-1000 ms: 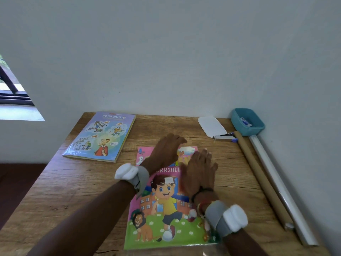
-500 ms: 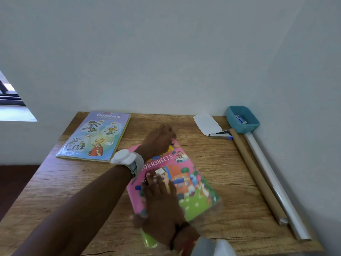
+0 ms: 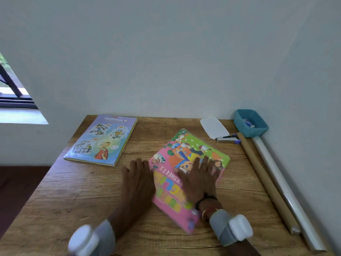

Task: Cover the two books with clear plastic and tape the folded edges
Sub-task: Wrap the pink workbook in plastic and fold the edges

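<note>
Two hands lie flat with fingers straight: left hand (image 3: 137, 180) on the counter (image 3: 73, 200) at the edge of the pink book (image 3: 191, 145), right hand (image 3: 199, 178) pressing its cover mid-counter, blue book (image 3: 100, 140) far left, while the teal tray (image 3: 252, 133) holds a small white-blue item (image 3: 248, 123).

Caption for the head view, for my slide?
Right hand flat on the pink worksheets book, left hand beside it on the wooden table; blue book lies apart.
</note>
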Demonstrator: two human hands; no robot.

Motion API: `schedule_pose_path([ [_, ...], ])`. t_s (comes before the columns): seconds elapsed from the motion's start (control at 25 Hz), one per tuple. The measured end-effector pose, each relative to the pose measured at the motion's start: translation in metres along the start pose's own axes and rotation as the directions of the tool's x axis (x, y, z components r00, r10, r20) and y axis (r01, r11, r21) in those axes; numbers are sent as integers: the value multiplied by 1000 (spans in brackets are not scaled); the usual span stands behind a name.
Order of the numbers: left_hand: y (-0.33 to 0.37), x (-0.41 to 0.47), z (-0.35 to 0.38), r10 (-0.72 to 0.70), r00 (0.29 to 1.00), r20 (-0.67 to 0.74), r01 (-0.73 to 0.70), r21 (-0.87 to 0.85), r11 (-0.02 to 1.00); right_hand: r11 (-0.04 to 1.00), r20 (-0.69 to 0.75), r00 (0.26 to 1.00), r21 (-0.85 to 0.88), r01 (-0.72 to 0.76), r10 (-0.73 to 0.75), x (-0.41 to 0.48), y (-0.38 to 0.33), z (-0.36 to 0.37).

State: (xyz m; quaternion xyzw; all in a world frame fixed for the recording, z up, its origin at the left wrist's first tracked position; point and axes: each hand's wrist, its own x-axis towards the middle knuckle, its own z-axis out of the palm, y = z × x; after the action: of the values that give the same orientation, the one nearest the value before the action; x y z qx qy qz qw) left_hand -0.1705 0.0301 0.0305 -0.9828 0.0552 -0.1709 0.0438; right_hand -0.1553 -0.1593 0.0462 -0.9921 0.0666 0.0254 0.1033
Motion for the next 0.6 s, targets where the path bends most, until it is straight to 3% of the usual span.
schedule_pose_path([
  [0.12,6,-59,-22,-78,994,-71,68,-129,989,958,11,958,17,287,-288,8,3,4],
  [0.28,12,-46,7,177,944,-277,-228,-167,959,851,17,854,-78,519,-519,9,-1,10],
  [0.36,17,-17,25,217,924,-315,-305,-265,915,817,-18,822,-121,563,-569,3,-3,17],
  [0.48,13,20,43,289,906,-308,-377,-279,883,835,-43,837,-102,540,-546,0,0,20],
  [0.6,2,47,39,196,966,-167,-245,-366,898,840,-42,842,-109,532,-538,-2,3,20],
])
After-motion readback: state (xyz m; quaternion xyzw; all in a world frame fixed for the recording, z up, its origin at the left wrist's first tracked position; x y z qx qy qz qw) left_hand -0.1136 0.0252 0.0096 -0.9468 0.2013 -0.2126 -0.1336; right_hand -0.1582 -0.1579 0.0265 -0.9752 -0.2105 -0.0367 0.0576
